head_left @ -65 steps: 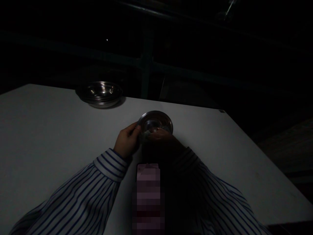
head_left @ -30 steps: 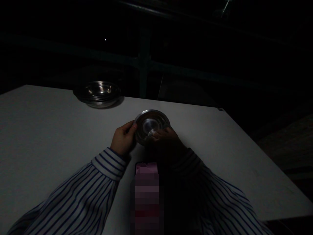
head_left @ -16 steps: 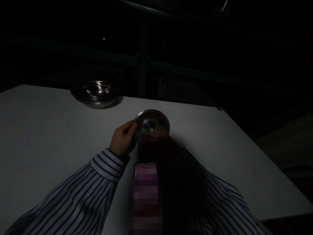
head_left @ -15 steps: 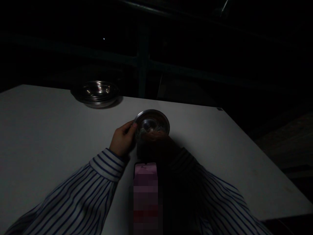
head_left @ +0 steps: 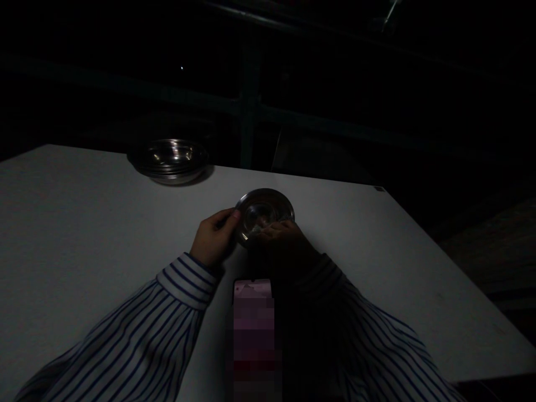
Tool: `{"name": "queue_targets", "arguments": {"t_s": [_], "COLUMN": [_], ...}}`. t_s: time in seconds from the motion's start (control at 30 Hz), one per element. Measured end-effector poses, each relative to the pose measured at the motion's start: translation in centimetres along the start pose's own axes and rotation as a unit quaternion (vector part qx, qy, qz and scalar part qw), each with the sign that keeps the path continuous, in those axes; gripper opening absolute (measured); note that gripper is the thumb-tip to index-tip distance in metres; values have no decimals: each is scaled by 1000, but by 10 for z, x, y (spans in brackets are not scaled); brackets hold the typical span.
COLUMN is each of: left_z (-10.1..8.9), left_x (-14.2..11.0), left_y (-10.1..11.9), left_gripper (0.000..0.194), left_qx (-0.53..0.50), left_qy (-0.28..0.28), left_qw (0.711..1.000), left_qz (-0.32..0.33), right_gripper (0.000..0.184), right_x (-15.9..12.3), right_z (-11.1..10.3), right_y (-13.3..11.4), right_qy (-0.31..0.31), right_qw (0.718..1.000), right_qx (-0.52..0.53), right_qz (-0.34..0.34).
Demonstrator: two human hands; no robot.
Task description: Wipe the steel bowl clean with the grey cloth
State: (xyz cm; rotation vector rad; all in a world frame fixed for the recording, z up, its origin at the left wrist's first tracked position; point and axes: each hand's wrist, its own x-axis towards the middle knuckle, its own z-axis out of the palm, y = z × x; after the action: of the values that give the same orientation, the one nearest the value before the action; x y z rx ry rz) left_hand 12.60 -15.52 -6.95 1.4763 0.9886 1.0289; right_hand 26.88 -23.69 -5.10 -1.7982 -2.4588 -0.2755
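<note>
A shiny metal bowl [head_left: 258,211] is tilted so that its inside faces me, just past the middle of the table. My left hand [head_left: 213,235] grips its left rim, the thumb over the edge and the other fingers mostly hidden beneath. Deep in shadow, my right hand [head_left: 287,243] is closed at the bowl's lower inside. A small pale crumpled cloth [head_left: 256,229] shows at its fingertips, most of it covered by the hand.
Several nested metal bowls [head_left: 171,162] stand near the far left edge of the white table [head_left: 125,223]. A lit phone [head_left: 253,289], its screen blurred out, lies between my forearms. Beyond the table is a dark space with a dim frame [head_left: 248,111].
My right hand and the cloth have moved from the lower left of the bowl's inside towards the right. My left hand keeps its hold; the whole view has shifted slightly.
</note>
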Motion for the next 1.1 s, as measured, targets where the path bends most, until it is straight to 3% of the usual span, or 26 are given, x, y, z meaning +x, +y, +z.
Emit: {"name": "queue_targets", "arguments": {"t_s": [0.27, 0.47, 0.77, 1.1], "left_z": [5, 5, 3, 2], "left_x": [-7, -10, -7, -6], "left_y": [1, 7, 4, 2], "left_gripper": [43, 34, 30, 32], "left_qx": [-54, 3, -9, 53], "left_qy": [-69, -58, -63, -53], "left_qw": [995, 997, 997, 997], "left_qz": [-49, -40, -38, 21], "right_gripper": [23, 28, 23, 29], "right_x": [1, 9, 1, 5], "right_z": [7, 13, 5, 14], "right_y": [2, -3, 1, -1], "right_qy": [13, 10, 18, 57], "right_qw": [1000, 998, 1000, 996], "right_qx": [6, 53, -24, 65], "right_qz": [5, 13, -1, -17]}}
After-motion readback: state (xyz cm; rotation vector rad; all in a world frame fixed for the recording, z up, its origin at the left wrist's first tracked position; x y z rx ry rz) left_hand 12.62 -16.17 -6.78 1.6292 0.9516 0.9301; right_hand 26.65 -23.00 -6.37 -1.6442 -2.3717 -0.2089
